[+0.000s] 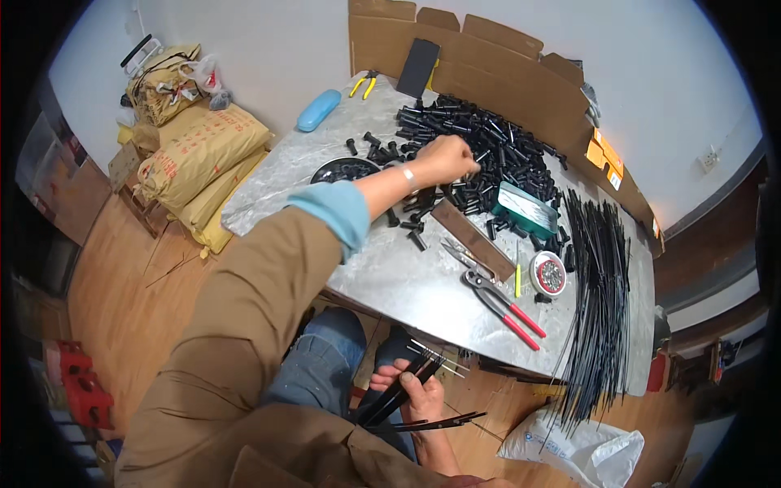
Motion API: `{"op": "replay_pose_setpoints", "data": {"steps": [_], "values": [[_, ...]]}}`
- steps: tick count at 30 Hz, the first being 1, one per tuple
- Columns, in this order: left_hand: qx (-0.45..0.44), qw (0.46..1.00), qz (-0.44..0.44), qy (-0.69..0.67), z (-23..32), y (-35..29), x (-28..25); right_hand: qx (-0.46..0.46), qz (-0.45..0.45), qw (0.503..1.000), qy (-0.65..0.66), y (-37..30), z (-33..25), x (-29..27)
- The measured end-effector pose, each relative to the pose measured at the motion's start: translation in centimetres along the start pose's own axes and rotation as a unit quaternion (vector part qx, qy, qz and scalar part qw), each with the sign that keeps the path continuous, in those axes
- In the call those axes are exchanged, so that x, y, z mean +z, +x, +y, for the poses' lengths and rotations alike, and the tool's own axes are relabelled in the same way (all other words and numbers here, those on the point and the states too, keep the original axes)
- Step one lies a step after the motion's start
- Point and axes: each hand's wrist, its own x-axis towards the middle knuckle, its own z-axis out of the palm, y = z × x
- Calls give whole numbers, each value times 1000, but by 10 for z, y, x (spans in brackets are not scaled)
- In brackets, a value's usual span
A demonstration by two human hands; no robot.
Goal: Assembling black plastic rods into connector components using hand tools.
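Observation:
My left hand (pixel 443 161) reaches over a heap of short black tube-like parts (pixel 496 138), its fingers pinched together at the heap's edge. Whatever lies between the fingertips is too small to make out. Low over my lap, my right hand (pixel 416 392) grips a bundle of thin black strips (pixel 389 403) under its thumb. Pale metal ends stick out from the bundle's top, and a few strips fan out below. A round black dish (pixel 346 169) of similar parts stands by my left wrist.
Around the grey table (pixel 382 285) lie red-handled cutters (pixel 508 313), scissors (pixel 464 256), a brown bar (pixel 473 240), a green box (pixel 525 209), a bowl of small metal pieces (pixel 550 275) and long black rods (pixel 598 301) overhanging the edge. Cardboard (pixel 496 61) walls the back; sacks (pixel 203 150) stand left.

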Motion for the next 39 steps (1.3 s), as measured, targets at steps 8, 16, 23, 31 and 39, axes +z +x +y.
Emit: {"op": "replay_pose_setpoints", "data": {"steps": [8,16,23,31,39], "values": [[-51,983,-2,174,-18,97,56,17,18,1000,17,21,-9,-18],[-153,867,-167,-443,-23,53,-19,35,32,999,25,27,-16,-16],[118,980,-17,161,-54,56,3,29,23,999,5,23,-18,-13],[95,941,-9,323,-36,69,35,34,9,999,-1,18,-15,-14],[207,960,-77,170,28,-36,-32,14,-27,997,74,23,-1,-25]]}}
